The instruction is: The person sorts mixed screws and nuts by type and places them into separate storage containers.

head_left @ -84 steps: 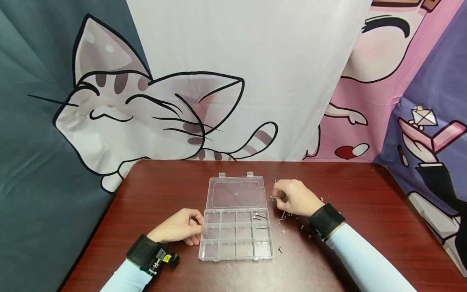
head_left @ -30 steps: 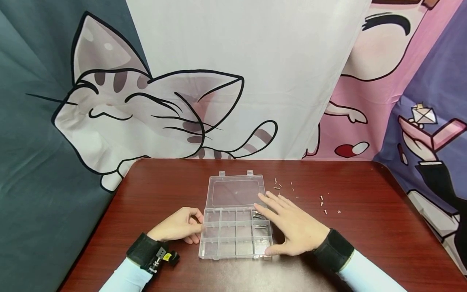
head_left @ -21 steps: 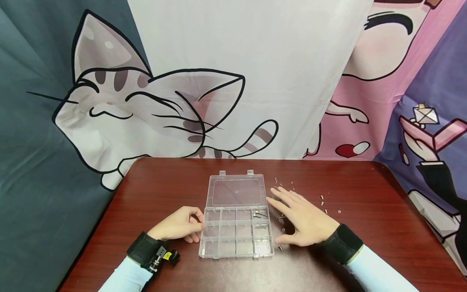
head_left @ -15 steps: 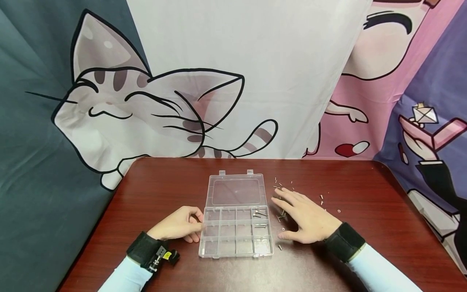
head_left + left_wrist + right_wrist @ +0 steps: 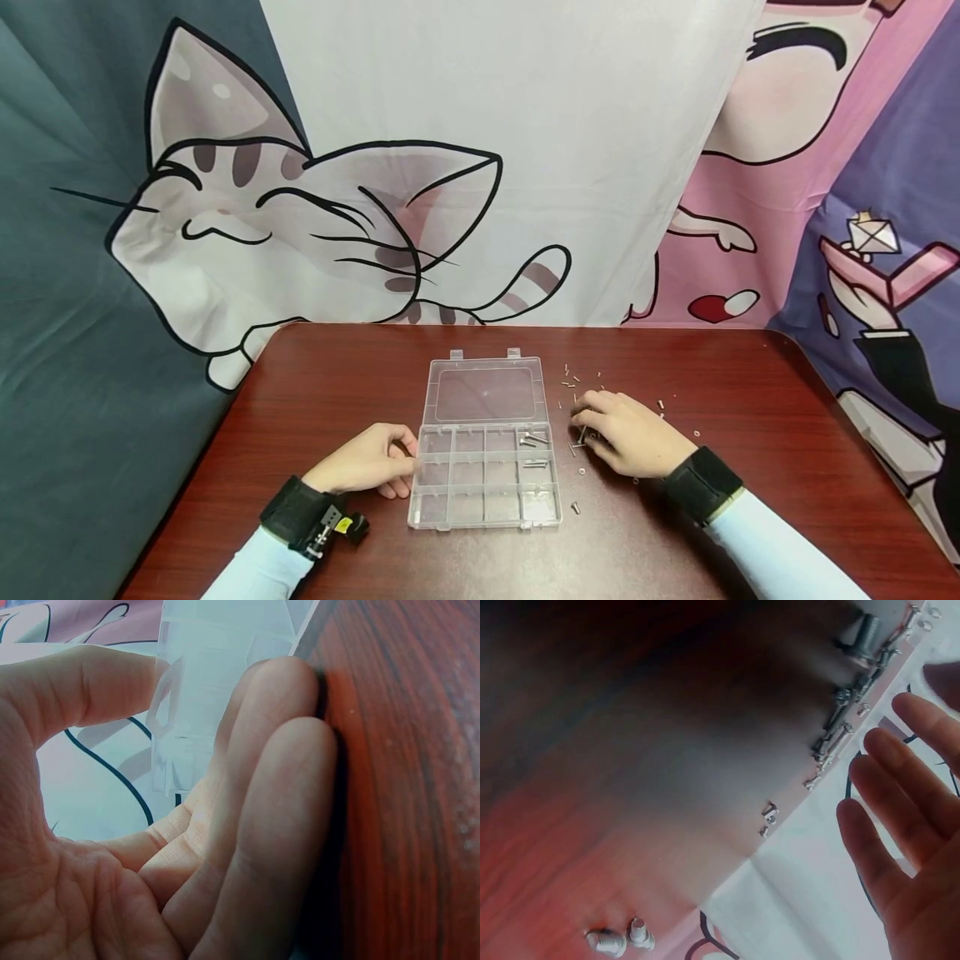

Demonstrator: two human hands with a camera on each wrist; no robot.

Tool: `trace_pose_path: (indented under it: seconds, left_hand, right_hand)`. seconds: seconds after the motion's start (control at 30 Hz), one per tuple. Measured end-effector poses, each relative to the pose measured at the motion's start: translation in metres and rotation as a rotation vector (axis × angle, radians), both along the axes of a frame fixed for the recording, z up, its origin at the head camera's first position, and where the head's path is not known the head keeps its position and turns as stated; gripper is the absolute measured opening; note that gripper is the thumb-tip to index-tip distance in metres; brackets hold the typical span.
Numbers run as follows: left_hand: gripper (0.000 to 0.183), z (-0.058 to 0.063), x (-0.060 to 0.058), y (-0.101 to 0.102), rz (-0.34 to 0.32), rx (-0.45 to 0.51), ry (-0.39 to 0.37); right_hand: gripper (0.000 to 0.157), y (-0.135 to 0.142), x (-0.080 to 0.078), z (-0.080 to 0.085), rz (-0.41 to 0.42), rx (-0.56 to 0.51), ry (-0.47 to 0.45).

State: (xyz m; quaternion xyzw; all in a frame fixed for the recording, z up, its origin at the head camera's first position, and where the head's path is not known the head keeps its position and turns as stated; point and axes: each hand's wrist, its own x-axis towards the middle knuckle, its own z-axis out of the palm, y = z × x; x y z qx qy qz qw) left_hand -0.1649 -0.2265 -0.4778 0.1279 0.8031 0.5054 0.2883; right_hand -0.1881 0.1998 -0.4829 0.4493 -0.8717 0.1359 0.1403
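A clear plastic compartment box point(image 5: 467, 475) lies on the table with its lid point(image 5: 483, 396) folded back. Several screws point(image 5: 535, 464) sit in its right-hand compartments. My left hand point(image 5: 360, 462) holds the box's left edge; in the left wrist view the thumb meets the box wall point(image 5: 217, 690), with fingers bent behind it. Right of the box, my right hand point(image 5: 633, 433) hovers over loose screws point(image 5: 573, 450), fingers slightly bent. In the right wrist view that hand point(image 5: 907, 825) has spread fingers with nothing held, apart from the metal pieces point(image 5: 866, 637).
Small screws point(image 5: 567, 382) are scattered beyond the right hand, and others point(image 5: 661, 405) lie farther right. A single screw point(image 5: 575, 507) and a small nut or washer point(image 5: 581, 472) lie beside the box. Printed cloth point(image 5: 525, 208) hangs behind the table point(image 5: 360, 550).
My right hand has come from above the box's right side back to the loose screws, its fingers drawing closer together. The left hand has stayed at the box edge.
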Motion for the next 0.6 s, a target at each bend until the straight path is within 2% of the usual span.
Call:
trace_pose_path:
  seconds: [0.2, 0.6]
  left_hand:
    - [0.03, -0.001, -0.0001, 0.0, -0.007, 0.012, 0.005]
    - [0.03, -0.0014, -0.0002, 0.0, -0.003, 0.006, 0.006]
  right_hand:
    - [0.024, -0.0028, -0.0065, -0.0031, 0.064, -0.033, 0.049]
    - [0.02, -0.0079, -0.0068, -0.0025, 0.028, 0.056, 0.023]
